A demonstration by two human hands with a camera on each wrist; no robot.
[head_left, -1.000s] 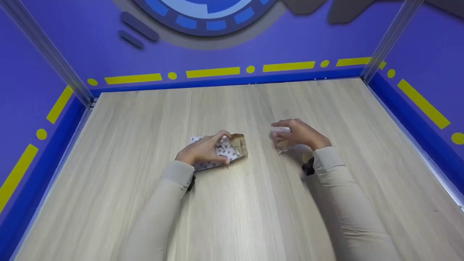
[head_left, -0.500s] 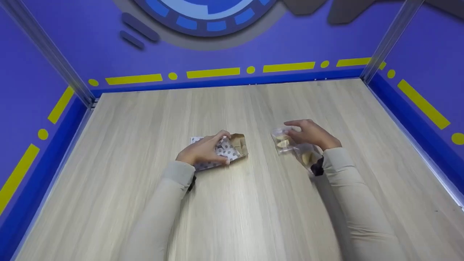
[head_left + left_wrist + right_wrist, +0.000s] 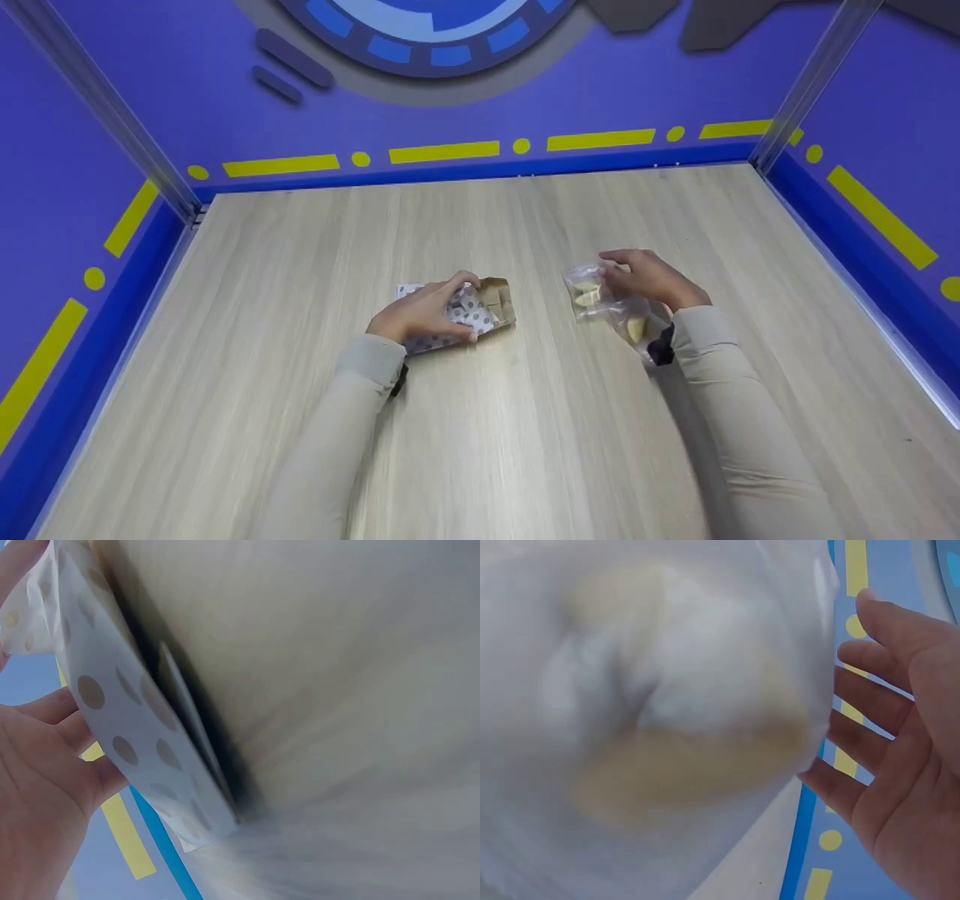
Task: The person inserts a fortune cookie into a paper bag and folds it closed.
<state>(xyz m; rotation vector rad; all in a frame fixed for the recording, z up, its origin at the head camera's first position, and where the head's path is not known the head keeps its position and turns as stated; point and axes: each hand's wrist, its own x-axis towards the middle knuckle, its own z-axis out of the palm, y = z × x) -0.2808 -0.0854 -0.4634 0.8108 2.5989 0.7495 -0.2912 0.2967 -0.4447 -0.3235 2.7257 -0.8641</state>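
My left hand [image 3: 426,311] grips a white paper bag with grey-brown dots [image 3: 471,309], thumb on the near side and fingers over the far side. The bag lies flat on the table, its brown open mouth facing right. In the left wrist view the dotted side of the bag [image 3: 127,712] stands tilted beside the palm. My right hand [image 3: 651,279] has loosely bent fingers at the right edge of a clear plastic packet [image 3: 586,294] with pale yellow pieces inside. A second clear packet [image 3: 636,328] lies below that hand, partly hidden by the wrist strap. Close up, the right fingertips [image 3: 821,769] meet the plastic's edge.
A light wood table [image 3: 480,435] carries everything. Blue-purple panels [image 3: 450,120] with yellow markings wall it in at the back and both sides, with metal posts [image 3: 127,127] at the rear corners.
My right hand has let go of the packet on the table and shifted to the right, uncovering it and the second packet. The left hand still grips the paper bag in place.
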